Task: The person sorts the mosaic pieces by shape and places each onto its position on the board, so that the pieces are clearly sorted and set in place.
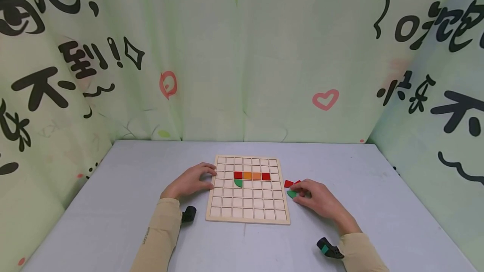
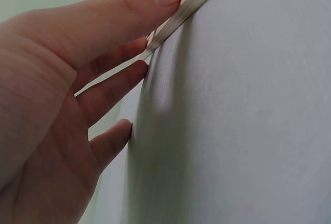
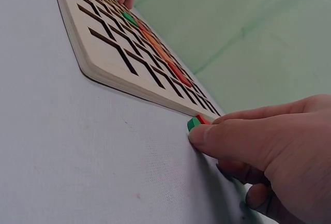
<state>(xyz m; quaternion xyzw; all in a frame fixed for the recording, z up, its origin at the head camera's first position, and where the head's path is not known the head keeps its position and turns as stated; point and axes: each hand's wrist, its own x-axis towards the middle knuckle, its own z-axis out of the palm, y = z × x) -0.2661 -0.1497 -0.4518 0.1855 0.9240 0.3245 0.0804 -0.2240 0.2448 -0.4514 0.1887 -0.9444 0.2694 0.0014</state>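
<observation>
A wooden grid board (image 1: 247, 221) lies on the table. One row of it holds a red square (image 1: 238, 175), two orange squares (image 1: 247, 175) and another red square (image 1: 266, 176). Below the left red one sits a green rounded piece (image 1: 238, 183). My left hand (image 1: 191, 181) touches the board's left edge, thumb on the rim, fingers fairly straight. Right of the board, my right hand (image 1: 321, 200) pinches a green rounded piece (image 1: 291, 194) between thumb and fingers, close over the table. Loose red pieces (image 1: 288, 184) lie just beyond it, partly hidden by the fingers.
The white table (image 1: 151, 158) ends at a pale green curtain (image 1: 242, 53) with black lettering at the back and sides. A black strap-like device (image 1: 188, 214) sits at the left wrist, and another black device (image 1: 330, 248) at the right wrist.
</observation>
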